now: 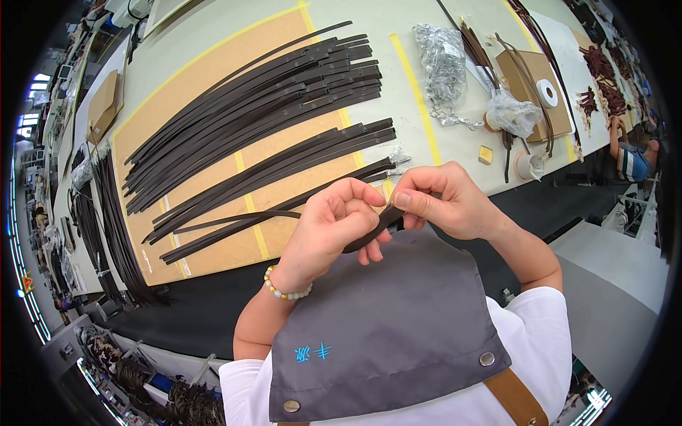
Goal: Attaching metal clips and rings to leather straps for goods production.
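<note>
Between my two hands, just above the grey apron, runs a dark brown strap (369, 234). My left hand (334, 220), with a beaded bracelet at the wrist, is closed around it. Its long tail passes left over the table. My right hand (447, 202) pinches the strap's end between thumb and forefinger. What lies inside the right fingertips is too small to make out. Beyond my hands, several similar straps (284, 156) lie side by side on a tan board (206, 263) marked with yellow tape. A small clear plastic piece (400, 155) rests by the strap ends.
At the back right sit a clear bag of metal chains and hardware (440, 64), a crumpled plastic bag (513, 113), a cardboard piece with a white tape roll (546, 93) and a small yellow block (486, 155). Bundled dark straps (117, 220) hang over the left edge. Another person (632, 156) works far right.
</note>
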Motion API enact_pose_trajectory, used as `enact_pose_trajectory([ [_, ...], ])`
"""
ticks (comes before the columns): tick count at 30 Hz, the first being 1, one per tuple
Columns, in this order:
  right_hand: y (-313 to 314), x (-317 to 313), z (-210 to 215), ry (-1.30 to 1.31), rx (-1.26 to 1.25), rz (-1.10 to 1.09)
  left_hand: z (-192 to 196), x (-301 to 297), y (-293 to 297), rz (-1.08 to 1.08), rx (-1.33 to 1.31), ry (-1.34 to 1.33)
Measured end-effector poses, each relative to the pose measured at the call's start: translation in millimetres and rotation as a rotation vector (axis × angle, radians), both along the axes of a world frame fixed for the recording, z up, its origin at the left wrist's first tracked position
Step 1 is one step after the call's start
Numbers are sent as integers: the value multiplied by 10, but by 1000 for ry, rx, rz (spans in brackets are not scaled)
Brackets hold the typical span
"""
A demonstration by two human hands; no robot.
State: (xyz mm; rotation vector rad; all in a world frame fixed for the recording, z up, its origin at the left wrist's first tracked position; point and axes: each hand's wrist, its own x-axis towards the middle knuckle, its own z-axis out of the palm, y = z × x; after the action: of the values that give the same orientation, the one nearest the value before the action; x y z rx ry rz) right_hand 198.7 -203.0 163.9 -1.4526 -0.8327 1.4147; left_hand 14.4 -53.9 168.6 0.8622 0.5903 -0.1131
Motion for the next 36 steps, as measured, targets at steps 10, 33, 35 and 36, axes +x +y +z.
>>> enact_pose_trajectory([
  [10,9,154,54,-516,484,166,-95,-59,-23,-11,24,-123],
  [33,46,178,81,-787,535,171,-111,-93,-177,106,500,-242],
  [35,54,174,103,-797,496,177,-118,-85,-184,99,545,-244],
  [36,55,178,109,-797,495,176,-121,-80,-187,100,589,-249],
])
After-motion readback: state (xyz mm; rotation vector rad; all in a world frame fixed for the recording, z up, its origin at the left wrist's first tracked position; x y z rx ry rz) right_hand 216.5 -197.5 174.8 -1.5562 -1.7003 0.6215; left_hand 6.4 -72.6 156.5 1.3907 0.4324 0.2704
